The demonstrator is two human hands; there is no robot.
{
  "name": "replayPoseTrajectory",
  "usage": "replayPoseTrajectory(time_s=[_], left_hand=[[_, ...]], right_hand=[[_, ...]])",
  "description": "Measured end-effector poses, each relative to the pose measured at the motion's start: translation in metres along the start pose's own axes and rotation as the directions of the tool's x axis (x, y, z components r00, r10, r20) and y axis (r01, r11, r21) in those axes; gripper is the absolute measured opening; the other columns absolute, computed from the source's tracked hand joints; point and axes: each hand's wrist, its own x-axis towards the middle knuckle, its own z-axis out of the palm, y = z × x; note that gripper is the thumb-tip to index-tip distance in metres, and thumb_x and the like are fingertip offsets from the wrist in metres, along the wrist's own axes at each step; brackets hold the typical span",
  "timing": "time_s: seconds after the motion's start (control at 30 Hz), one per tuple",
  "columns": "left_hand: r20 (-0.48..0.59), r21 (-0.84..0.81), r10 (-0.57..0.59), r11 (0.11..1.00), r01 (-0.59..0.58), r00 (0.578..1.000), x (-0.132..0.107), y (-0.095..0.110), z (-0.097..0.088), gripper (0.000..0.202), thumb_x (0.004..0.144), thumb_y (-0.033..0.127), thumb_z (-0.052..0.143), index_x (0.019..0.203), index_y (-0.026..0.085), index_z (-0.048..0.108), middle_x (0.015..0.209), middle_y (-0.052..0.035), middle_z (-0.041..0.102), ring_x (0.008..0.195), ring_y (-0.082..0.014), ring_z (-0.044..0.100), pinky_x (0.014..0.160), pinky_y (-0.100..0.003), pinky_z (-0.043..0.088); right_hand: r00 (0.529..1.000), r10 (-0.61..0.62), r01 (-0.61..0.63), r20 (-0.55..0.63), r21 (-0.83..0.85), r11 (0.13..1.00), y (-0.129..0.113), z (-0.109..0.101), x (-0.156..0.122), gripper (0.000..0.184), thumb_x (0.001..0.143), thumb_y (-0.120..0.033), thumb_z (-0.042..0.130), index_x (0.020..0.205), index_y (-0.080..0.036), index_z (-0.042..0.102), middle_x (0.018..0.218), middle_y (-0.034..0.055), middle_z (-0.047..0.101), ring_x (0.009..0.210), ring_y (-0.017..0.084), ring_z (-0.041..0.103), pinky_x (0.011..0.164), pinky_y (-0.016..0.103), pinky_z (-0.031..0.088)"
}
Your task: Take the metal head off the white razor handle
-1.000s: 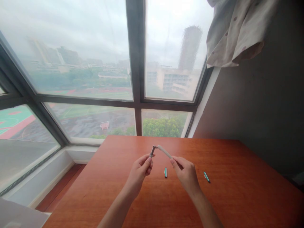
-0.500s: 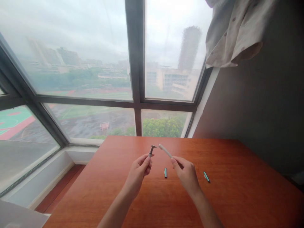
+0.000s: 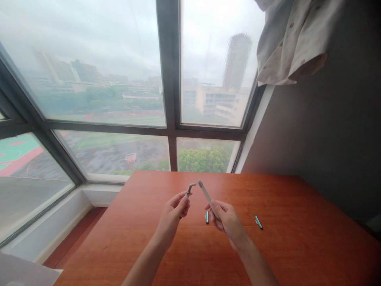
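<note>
My left hand (image 3: 177, 206) grips a razor handle (image 3: 190, 188), its bare, bent metal neck sticking up past my thumb and pointing right. Between the thumb and fingers of my right hand (image 3: 224, 216) is a slim pale-grey handle-like piece (image 3: 205, 192) with a rounded end, tilted up to the left. The tips of the two pieces are close together but apart. Just left of my right fingers lies a razor cartridge (image 3: 207, 217) with a green and white strip. Another razor cartridge (image 3: 258, 222) rests on the table farther right.
The reddish-brown wooden table (image 3: 149, 246) stretches below my hands, its far edge near the window frame (image 3: 171, 131). A light garment (image 3: 293, 43) hangs at the upper right before a dark grey wall (image 3: 321, 131). A low white ledge (image 3: 65, 218) runs along the left.
My right hand has shifted slightly left and turned, so the grey piece stands steeper and shows its flatter side. The razor handle in my left hand has rotated a little.
</note>
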Motion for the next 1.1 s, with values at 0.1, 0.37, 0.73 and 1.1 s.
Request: replayPoseTrajectory(time_s=[0.1, 0.37, 0.73, 1.1], left_hand=[[0.010, -0.011, 0.004, 1.000, -0.004, 1.000, -0.0007, 0.0003, 0.0010, 0.045, 0.073, 0.047, 0.066, 0.106, 0.015, 0.066, 0.066, -0.0001, 0.052, 0.055, -0.0094, 0.040, 0.052, -0.022, 0.030], [0.047, 0.029, 0.037, 0.999, -0.038, 0.998, -0.0022, 0.0004, 0.0041, 0.041, 0.077, 0.044, 0.065, 0.104, 0.014, 0.067, 0.066, -0.0007, 0.051, 0.057, -0.0104, 0.039, 0.053, -0.023, 0.030], [-0.034, 0.106, 0.071, 0.992, -0.067, 0.997, -0.0019, 0.0016, 0.0026, 0.039, 0.072, 0.044, 0.068, 0.099, 0.015, 0.069, 0.066, -0.0011, 0.056, 0.058, -0.0120, 0.045, 0.055, -0.023, 0.035], [-0.036, -0.048, -0.046, 0.998, 0.044, 0.998, -0.0019, -0.0055, 0.0060, 0.038, 0.073, 0.042, 0.068, 0.100, 0.015, 0.069, 0.074, -0.0026, 0.057, 0.064, -0.0111, 0.048, 0.059, -0.022, 0.038]], right_hand=[[0.999, -0.013, 0.012, -0.052, -0.024, 1.000, -0.0003, 0.0004, 0.0013, 0.050, 0.078, -0.062, 0.052, 0.080, -0.013, 0.062, 0.051, -0.0035, 0.049, 0.035, 0.003, 0.024, 0.034, 0.018, 0.015], [0.996, 0.030, -0.034, 0.087, 0.044, 0.998, -0.0011, 0.0009, -0.0012, 0.043, 0.083, -0.054, 0.051, 0.080, -0.013, 0.061, 0.052, -0.0043, 0.049, 0.035, 0.002, 0.024, 0.034, 0.017, 0.012], [0.999, -0.036, 0.036, -0.024, -0.007, 0.999, -0.0020, -0.0033, -0.0008, 0.045, 0.083, -0.055, 0.051, 0.089, -0.013, 0.065, 0.055, -0.0030, 0.050, 0.037, 0.004, 0.027, 0.035, 0.018, 0.016], [0.833, -0.549, 0.348, -0.062, -0.713, 0.609, -0.0023, -0.0007, -0.0034, 0.027, 0.090, -0.034, 0.047, 0.090, -0.018, 0.069, 0.073, 0.0049, 0.064, 0.065, 0.017, 0.058, 0.062, 0.025, 0.043]])
